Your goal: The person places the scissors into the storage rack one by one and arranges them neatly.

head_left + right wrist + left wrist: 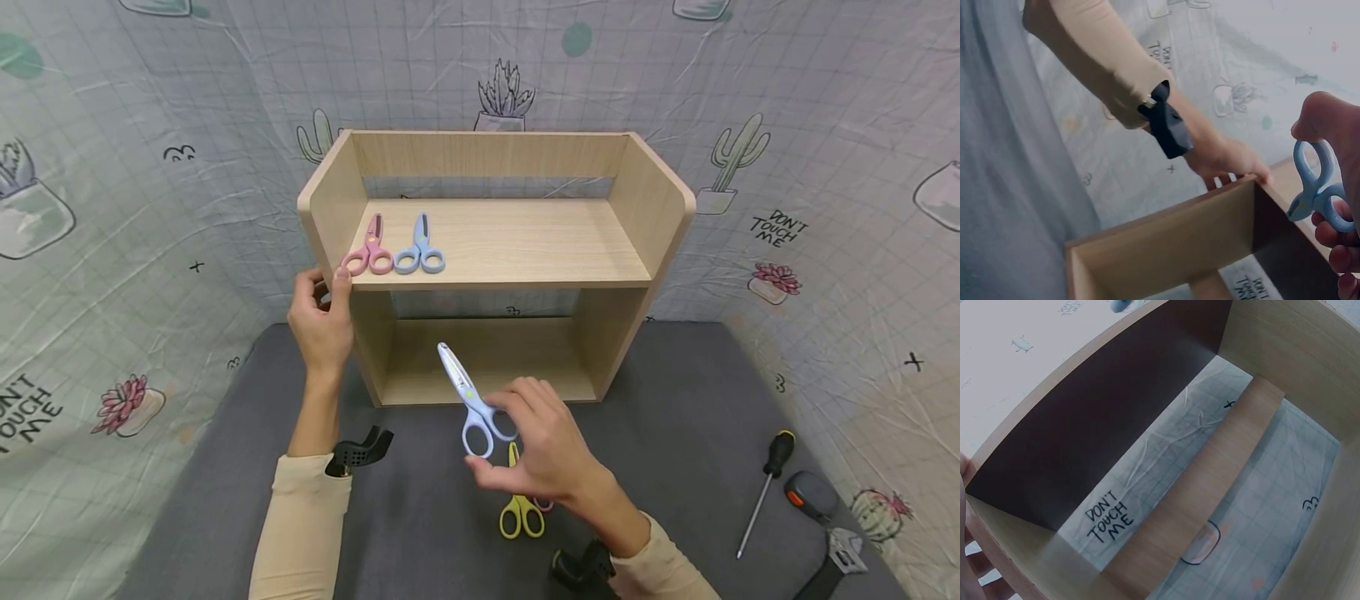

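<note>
A two-tier wooden shelf (540,242) stands on the grey table. My left hand (322,329) grips its left side panel, thumb on the front edge. In front of the shelf, my right hand (543,442) pinches blue scissors (474,404) by the handle loops, blades pointing up and left. The right wrist view shows those scissors (1312,197) between thumb and fingers. Pink scissors (372,245) and another blue pair (421,245) lie side by side at the left of the upper board. Yellow scissors (519,501) lie on the table below my right hand, partly covering a pink handle (545,505).
On the table's right side lie a black-handled screwdriver (778,454), a dark rounded object with an orange button (813,497), and a wrench (846,552). A cactus-print sheet (450,92) hangs behind the shelf and along both sides.
</note>
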Tool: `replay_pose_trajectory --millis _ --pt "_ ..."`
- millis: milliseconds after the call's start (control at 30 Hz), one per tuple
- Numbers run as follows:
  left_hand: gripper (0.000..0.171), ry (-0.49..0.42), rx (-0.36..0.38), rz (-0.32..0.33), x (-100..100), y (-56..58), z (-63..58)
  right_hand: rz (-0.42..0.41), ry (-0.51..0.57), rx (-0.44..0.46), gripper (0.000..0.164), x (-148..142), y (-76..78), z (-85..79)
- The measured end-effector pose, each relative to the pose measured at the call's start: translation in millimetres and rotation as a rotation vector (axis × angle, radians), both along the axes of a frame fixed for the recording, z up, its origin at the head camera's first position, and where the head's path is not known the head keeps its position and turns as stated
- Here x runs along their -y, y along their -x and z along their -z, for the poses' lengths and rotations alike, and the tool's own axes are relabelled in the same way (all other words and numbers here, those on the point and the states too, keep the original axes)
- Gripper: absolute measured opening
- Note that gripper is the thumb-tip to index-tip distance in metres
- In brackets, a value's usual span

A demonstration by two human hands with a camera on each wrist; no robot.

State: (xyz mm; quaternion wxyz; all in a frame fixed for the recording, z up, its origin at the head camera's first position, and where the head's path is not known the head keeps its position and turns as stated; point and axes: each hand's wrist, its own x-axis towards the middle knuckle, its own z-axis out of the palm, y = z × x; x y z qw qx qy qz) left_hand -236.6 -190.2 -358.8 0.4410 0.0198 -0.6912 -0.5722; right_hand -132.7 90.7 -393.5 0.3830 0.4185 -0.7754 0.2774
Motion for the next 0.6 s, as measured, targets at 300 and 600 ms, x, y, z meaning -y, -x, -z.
replay_pose_trajectory --millis 300,600 --pt "0.034 -0.002 -0.019 0.012 -12 -18.1 -18.1 0.017 0.007 0.013 0.057 -6 13.8 -22.3" --pt "0.038 0.004 -0.022 0.012 0 -1.2 0.0 0.053 0.053 0.004 0.055 -6 37.1 -40.7"
